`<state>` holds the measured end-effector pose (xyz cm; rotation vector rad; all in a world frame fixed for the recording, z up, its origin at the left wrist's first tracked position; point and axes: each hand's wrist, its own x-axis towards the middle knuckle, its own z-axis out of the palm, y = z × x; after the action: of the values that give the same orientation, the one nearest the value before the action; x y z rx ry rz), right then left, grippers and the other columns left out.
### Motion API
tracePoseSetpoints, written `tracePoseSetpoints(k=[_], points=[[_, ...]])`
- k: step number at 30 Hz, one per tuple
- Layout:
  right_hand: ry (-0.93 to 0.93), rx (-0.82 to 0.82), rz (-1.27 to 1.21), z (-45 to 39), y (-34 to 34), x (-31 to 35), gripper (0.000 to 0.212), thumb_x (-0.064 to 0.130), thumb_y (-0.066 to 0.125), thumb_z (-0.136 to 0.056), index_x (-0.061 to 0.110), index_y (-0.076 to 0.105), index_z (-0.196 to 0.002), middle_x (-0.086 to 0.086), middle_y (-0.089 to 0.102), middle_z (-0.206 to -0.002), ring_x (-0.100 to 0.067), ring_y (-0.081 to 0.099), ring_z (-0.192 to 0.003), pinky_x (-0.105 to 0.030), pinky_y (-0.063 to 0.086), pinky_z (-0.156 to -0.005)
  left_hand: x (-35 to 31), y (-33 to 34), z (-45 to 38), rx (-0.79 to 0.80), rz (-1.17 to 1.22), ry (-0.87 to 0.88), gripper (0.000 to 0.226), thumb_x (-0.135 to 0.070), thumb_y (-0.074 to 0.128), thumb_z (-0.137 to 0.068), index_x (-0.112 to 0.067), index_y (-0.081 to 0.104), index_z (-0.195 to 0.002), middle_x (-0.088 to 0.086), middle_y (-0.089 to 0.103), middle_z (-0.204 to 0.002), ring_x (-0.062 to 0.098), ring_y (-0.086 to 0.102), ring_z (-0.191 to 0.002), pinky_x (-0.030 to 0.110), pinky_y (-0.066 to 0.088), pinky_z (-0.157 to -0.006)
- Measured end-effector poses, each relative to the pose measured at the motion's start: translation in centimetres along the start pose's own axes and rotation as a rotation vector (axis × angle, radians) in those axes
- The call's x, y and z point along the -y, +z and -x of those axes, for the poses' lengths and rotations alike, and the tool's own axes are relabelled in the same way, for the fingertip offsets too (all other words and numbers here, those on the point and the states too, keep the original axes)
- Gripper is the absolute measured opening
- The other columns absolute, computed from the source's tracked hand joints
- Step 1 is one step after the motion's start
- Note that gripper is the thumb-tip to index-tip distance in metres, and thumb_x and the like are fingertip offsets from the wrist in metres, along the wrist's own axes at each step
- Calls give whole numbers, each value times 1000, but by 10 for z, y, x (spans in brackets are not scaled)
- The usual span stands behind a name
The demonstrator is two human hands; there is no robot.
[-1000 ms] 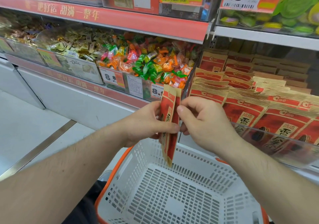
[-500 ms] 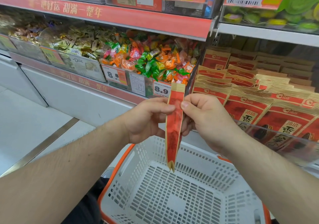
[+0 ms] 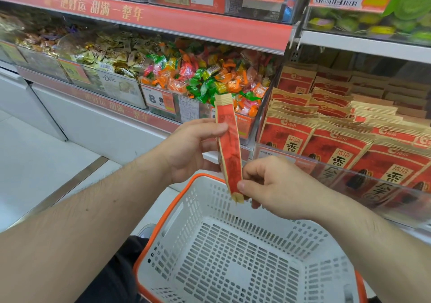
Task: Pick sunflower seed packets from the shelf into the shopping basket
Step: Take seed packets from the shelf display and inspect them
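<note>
A red and tan sunflower seed packet (image 3: pixel 229 146) hangs upright, edge-on to me, above the far rim of the white shopping basket (image 3: pixel 233 256). My left hand (image 3: pixel 189 148) pinches its upper part between thumb and fingers. My right hand (image 3: pixel 277 186) pinches its lower end near the bottom seal. The basket has an orange rim and nothing shows inside it. More of the same packets (image 3: pixel 338 139) stand in rows on the shelf at the right, behind a clear plastic lip.
Bins of wrapped candies (image 3: pixel 205 76) fill the shelf behind my left hand, with price tags (image 3: pixel 158 99) on their fronts. A red shelf rail (image 3: pixel 163 22) runs overhead. White floor (image 3: pixel 35 162) lies at the left.
My right hand slid down from the packet's top to its lower end. The packet has turned more edge-on and sits a little higher against the shelf.
</note>
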<state>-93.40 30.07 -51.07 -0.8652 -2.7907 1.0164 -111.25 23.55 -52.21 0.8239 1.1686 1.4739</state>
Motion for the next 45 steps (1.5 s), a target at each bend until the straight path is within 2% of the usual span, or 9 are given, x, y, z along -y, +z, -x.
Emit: tracePoseSetpoints(k=[3, 11, 14, 17, 21, 28, 33, 39, 45], points=[[24, 81, -51, 0, -2, 0, 28, 19, 55, -99, 4, 62, -77, 1, 68, -63, -3, 65, -57, -29, 51, -59, 1, 0, 1, 5, -1, -14, 14, -28, 65, -71, -20, 72, -62, 1, 66, -70, 17, 66, -68, 41, 58, -59], [17, 125, -137, -2, -3, -5, 28, 15, 53, -100, 1, 64, -79, -7, 71, -65, -10, 66, -59, -30, 54, -64, 3, 1, -1, 1, -8, -55, 22, -28, 61, -79, -20, 72, -62, 0, 67, -69, 16, 67, -67, 43, 58, -63], [19, 50, -71, -1, -2, -3, 29, 18, 55, -99, 2, 62, -75, 3, 65, -55, -7, 60, -49, -23, 45, -50, 3, 2, -2, -48, -22, -55, 23, -22, 56, -92, -16, 69, -74, 0, 67, -69, 17, 66, -67, 44, 58, -64], [-13, -89, 95, 0, 5, -2, 33, 24, 58, -93, 9, 55, -64, -5, 59, -54, -21, 54, -51, -34, 41, -50, 4, 3, -1, -94, -96, -8, 9, -20, 63, -92, -12, 64, -93, 1, 68, -73, 16, 67, -72, 54, 58, -74], [-57, -193, 334, 0, 18, 2, 35, 34, 51, -90, 16, 45, -60, 0, 54, -55, -23, 53, -56, -34, 42, -53, 6, 10, -1, -185, -199, 33, 48, -29, 69, -70, -9, 59, -113, -1, 69, -81, 12, 69, -73, 56, 58, -76], [-28, -293, 268, -5, 28, 0, 32, 40, 55, -84, 21, 45, -60, 5, 55, -56, -16, 56, -60, -29, 36, -51, 8, 12, 0, -296, -282, 84, 57, -26, 74, -67, -16, 57, -120, -10, 72, -82, 16, 72, -75, 55, 59, -75], [-23, -485, 205, -7, 26, 0, 50, 75, 47, -68, 27, 51, -80, 7, 61, -65, -17, 60, -68, -32, 40, -58, 20, 21, 1, -240, -295, 104, 31, -3, 73, -83, -22, 59, -105, -21, 70, -70, 5, 70, -66, 28, 57, -55], [-97, -529, 190, -9, 32, -3, 21, 43, 63, -87, 23, 55, -90, 4, 64, -71, -24, 64, -71, -38, 49, -60, 26, 26, 1, -215, -360, 90, 38, -15, 75, -75, -29, 60, -107, -26, 70, -82, 10, 73, -81, 31, 57, -70], [-163, -592, 224, -11, 35, -7, 21, 38, 61, -86, 22, 61, -99, 9, 56, -60, -22, 60, -58, -30, 42, -53, 21, 24, 5, -61, -309, 45, 27, -25, 69, -74, -24, 63, -100, -16, 68, -83, 9, 66, -82, 30, 51, -67]])
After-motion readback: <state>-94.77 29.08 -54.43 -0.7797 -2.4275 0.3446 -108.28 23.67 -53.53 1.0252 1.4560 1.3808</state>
